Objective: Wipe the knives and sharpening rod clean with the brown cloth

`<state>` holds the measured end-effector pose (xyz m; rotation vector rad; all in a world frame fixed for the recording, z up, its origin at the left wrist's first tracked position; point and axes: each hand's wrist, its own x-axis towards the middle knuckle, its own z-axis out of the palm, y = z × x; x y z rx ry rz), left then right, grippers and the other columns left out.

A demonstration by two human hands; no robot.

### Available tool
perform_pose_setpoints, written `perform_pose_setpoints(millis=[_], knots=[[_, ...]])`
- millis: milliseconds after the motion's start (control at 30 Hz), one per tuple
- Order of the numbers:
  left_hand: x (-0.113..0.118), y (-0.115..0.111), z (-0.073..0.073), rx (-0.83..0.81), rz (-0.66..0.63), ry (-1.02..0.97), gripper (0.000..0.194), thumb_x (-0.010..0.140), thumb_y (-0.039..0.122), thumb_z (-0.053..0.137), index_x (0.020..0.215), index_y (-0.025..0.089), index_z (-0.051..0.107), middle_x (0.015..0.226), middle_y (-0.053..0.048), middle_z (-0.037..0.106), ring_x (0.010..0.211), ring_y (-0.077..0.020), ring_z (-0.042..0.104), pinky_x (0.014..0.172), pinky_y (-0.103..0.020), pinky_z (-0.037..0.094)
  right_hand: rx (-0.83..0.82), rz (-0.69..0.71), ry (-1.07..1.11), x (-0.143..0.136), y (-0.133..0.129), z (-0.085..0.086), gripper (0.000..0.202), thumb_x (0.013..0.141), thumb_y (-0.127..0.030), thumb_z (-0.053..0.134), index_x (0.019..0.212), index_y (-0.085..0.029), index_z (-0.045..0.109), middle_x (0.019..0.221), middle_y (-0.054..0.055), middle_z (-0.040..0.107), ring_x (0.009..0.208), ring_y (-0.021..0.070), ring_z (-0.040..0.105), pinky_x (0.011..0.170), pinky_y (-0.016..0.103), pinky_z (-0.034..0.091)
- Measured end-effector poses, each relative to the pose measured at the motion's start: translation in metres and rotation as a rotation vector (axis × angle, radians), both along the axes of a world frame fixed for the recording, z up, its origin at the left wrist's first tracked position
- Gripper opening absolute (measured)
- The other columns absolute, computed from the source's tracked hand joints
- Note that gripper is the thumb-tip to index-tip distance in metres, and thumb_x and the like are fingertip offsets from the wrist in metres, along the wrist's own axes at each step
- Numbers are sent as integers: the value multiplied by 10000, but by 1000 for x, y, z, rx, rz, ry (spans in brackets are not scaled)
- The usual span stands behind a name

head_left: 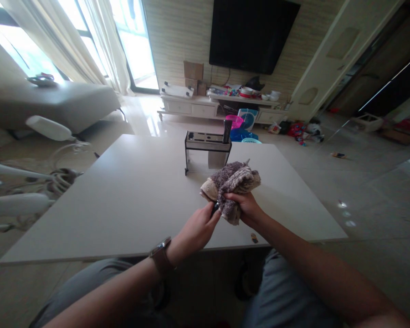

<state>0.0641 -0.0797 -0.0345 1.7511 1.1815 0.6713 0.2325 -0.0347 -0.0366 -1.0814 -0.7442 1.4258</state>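
My left hand point(198, 228), with a watch on its wrist, is closed round a black handle point(215, 208) at the cloth's lower left side. What the handle belongs to is mostly hidden by the cloth; a thin tip shows above it. My right hand point(248, 207) grips a bunched brown and beige fluffy cloth point(230, 182) over the white table point(136, 196). Behind the cloth stands a knife rack point(208, 141) with a dark top and clear front. One dark-handled knife point(227, 131) sits upright in its right end.
A small brown and black object point(254, 238) lies near the table's front edge. White chandelier-like arms point(49, 128) and coiled tubing are at the left. Beyond the table are colourful basins point(242, 135), a low cabinet point(191, 107) with clutter, and a wall television point(253, 34).
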Motion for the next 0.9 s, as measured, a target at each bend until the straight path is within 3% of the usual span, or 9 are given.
perform_pose_setpoints(millis=[200, 367, 700, 900], knots=[[2, 1, -1, 42, 20, 105, 208, 994, 390, 457, 902, 212, 512, 786, -22, 610, 670, -171, 470, 628, -291, 323, 35, -48, -28, 9, 12, 4, 380, 487, -136, 854, 843, -174, 724, 863, 29, 787, 754, 198, 730, 693, 294, 597], [3, 0, -1, 58, 12, 154, 239, 987, 400, 471, 824, 228, 436, 703, 9, 532, 608, -155, 373, 581, -291, 256, 85, -139, -5, 31, 32, 10, 348, 487, -121, 846, 799, -185, 705, 830, 12, 785, 716, 177, 721, 651, 270, 608], [4, -4, 2, 47, -23, 179, 224, 968, 392, 507, 823, 223, 479, 726, -33, 589, 600, -171, 447, 575, -303, 262, 128, -226, -28, 105, 72, 12, 257, 565, -153, 798, 788, -221, 690, 798, -20, 776, 673, 157, 705, 637, 288, 605], [3, -1, 1, -62, -49, -13, 279, 952, 417, 518, 779, 201, 489, 690, 3, 526, 609, -142, 444, 556, -276, 293, 50, -153, -40, 117, 73, 11, 163, 643, -252, 754, 797, -220, 709, 815, 11, 782, 680, 195, 714, 635, 346, 601]])
